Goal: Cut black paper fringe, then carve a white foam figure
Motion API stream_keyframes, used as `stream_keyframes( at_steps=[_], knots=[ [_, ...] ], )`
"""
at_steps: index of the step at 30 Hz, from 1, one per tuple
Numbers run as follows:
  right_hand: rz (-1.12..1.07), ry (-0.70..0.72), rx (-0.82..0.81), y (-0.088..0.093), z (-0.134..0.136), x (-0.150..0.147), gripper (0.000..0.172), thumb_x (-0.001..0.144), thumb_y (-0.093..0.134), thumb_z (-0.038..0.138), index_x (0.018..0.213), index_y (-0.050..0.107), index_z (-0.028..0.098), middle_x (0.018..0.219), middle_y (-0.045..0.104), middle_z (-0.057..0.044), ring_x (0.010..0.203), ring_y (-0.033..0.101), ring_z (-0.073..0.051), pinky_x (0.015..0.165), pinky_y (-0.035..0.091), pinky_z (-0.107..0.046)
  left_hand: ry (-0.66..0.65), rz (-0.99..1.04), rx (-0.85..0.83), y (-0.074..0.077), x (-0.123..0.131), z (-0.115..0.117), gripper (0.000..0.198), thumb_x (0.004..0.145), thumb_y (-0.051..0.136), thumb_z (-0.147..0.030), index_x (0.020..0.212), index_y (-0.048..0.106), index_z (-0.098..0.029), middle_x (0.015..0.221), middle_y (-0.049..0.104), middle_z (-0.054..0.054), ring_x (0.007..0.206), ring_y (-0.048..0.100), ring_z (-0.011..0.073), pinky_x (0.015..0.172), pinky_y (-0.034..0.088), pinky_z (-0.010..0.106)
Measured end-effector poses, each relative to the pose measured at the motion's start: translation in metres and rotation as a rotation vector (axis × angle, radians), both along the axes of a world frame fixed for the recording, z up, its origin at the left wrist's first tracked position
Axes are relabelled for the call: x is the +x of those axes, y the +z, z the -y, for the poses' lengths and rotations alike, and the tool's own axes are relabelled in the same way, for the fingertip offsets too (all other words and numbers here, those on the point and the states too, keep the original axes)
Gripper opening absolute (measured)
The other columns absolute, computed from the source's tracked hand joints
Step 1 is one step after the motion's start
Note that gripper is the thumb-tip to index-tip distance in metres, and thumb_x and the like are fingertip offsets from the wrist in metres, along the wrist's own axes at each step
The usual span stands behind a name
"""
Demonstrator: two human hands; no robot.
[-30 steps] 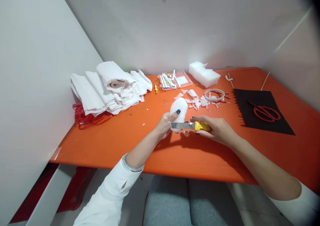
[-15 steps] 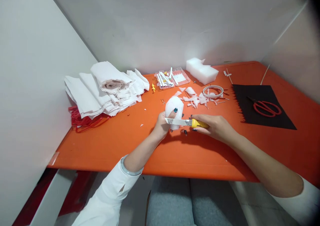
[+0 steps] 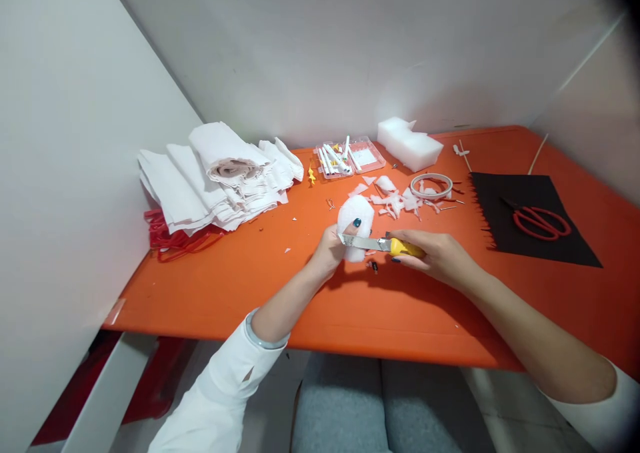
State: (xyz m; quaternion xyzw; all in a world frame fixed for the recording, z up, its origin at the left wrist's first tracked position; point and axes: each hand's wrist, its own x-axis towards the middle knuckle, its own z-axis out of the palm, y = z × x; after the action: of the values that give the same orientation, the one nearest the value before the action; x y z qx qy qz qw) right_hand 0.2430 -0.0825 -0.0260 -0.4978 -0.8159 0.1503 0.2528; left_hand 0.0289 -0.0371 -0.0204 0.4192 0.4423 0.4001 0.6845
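A rounded white foam piece (image 3: 356, 207) is gripped in my left hand (image 3: 330, 249), the thumb pressed on its face and the other fingers mostly behind it. My right hand (image 3: 435, 253) is closed round the yellow handle of a utility knife (image 3: 367, 243). Its blade is extended and points left, lying across the front of the foam below my left thumb. Whether the edge is cutting in, I cannot tell. White foam scraps (image 3: 395, 201) lie just beyond the hands on the orange table (image 3: 250, 273).
White paper (image 3: 220, 179) is heaped at the left, over red plastic (image 3: 173, 236). A marker case (image 3: 345, 158), a foam block (image 3: 409, 145) and a tape roll (image 3: 431, 186) stand further back. Red-handled scissors (image 3: 541, 223) rest on black paper (image 3: 530, 253) at the right.
The whole scene has shifted slightly right in view. The knife blade now tilts a little more, its tip higher than the handle. Both hands keep their holds.
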Motion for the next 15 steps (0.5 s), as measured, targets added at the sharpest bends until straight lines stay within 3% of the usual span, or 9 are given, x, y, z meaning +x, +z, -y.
stream_keyframes(
  at_steps=[6,15],
  knots=[
    [-0.01,0.0,0.027,-0.0011,-0.001,0.0025,0.035,0.089,0.054,0.042,0.114,0.064,0.02,0.098,0.072,-0.007,0.075,0.066,-0.019,0.066,0.045,-0.026,0.03,0.025,0.062,-0.0001,-0.0002,0.0009,0.053,0.055,0.076,-0.061,0.064,0.056,-0.013,0.053,0.055,-0.001,0.044,0.047,0.0073,0.042,0.036,0.021],
    [-0.014,-0.031,0.063,-0.0002,-0.0032,0.0074,0.03,0.087,0.056,0.037,0.112,0.063,0.021,0.087,0.069,-0.003,0.067,0.06,-0.014,0.061,0.041,-0.021,0.021,0.137,0.018,0.0073,-0.0057,0.0009,0.054,0.056,0.076,-0.061,0.071,0.058,-0.012,0.054,0.059,0.0,0.041,0.047,0.0065,0.035,0.029,0.018]
  ],
)
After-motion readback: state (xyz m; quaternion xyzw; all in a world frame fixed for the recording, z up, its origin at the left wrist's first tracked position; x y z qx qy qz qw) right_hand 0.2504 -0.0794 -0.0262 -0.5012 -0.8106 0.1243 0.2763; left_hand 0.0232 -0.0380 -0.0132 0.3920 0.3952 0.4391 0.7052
